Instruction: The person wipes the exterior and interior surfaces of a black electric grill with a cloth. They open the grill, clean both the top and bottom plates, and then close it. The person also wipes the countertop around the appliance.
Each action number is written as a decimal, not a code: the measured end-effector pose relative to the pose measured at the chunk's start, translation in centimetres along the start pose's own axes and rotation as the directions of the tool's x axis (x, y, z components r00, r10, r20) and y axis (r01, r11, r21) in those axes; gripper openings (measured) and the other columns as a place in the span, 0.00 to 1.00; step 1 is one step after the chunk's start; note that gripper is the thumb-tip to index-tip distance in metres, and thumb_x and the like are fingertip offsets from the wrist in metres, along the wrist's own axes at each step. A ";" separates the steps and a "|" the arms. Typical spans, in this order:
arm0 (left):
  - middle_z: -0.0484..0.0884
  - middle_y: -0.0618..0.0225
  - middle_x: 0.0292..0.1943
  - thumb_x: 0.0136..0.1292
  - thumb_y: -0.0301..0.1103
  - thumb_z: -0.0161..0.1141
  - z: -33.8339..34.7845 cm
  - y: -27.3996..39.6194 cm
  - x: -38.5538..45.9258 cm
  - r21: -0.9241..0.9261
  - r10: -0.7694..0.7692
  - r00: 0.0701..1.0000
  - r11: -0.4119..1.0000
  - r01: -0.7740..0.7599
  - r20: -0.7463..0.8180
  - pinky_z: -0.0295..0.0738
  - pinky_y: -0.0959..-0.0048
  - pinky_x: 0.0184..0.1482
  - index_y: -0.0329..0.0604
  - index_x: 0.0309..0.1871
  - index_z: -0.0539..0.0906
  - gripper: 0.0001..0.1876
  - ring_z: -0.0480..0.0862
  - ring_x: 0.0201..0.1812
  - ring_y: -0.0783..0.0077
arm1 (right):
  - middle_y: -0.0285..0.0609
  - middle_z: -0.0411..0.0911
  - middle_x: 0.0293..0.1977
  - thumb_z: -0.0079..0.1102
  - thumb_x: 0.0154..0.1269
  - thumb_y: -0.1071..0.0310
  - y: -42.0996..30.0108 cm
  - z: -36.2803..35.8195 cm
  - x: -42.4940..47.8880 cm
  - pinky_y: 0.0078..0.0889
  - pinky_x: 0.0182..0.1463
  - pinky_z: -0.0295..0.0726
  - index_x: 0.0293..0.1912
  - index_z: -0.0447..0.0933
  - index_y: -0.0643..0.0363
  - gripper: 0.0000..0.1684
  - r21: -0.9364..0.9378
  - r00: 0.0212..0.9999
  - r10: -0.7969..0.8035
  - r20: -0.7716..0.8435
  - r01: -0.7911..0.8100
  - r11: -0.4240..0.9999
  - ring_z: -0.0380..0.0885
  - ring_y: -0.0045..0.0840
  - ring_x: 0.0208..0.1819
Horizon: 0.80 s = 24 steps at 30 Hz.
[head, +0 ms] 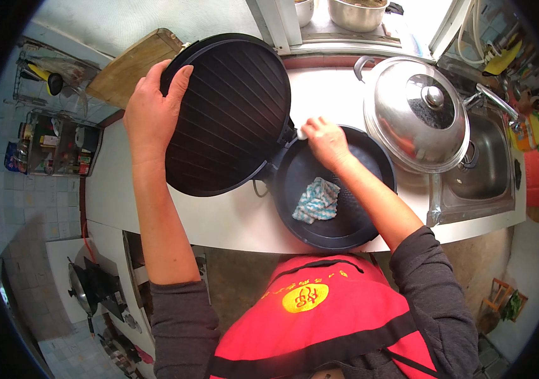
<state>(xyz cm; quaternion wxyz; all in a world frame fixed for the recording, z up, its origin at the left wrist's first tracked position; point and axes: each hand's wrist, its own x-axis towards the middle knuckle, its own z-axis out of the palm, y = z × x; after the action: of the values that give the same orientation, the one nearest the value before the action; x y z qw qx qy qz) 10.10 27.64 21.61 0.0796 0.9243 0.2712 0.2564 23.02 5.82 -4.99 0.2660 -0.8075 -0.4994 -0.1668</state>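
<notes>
A round black electric griddle stands unfolded on the counter. My left hand (pixel 153 111) grips the far left rim of its ribbed upper plate (pixel 227 118), thumb on the inner face. The lower pan (pixel 359 222) lies flat near the counter's front edge. Over its far left rim, close to the hinge (pixel 287 135), my right hand (pixel 325 142) pinches a small white wad (pixel 302 133); the fingers partly hide it, so its material is unclear. A crumpled blue-and-white striped cloth (pixel 318 201) rests inside the lower pan.
Right of the griddle stands a steel wok with a domed lid (pixel 416 113), beside the sink (pixel 480 161) and its faucet (pixel 496 100). A wooden cutting board (pixel 132 66) leans behind the upper plate. Wall racks (pixel 61 142) hang at left. Pots (pixel 358 14) sit beyond the window frame.
</notes>
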 end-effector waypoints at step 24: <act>0.85 0.55 0.41 0.63 0.66 0.56 1.8 2.0 -0.6 0.014 0.144 0.981 0.990 -0.144 -0.133 0.78 0.60 0.44 0.44 0.53 0.83 0.33 0.85 0.43 0.53 | 0.48 0.84 0.36 0.52 0.64 0.64 9.2 4.5 -0.9 0.44 0.50 0.80 0.49 0.82 0.56 0.17 0.235 0.863 0.194 0.467 -0.332 0.913 0.83 0.41 0.39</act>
<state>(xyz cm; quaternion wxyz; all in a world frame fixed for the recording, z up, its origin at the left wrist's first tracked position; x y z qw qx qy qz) 11.52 25.58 20.42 0.0404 0.9225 0.2090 0.3221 30.83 4.56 -11.54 0.2911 -0.8338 -0.4492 0.1353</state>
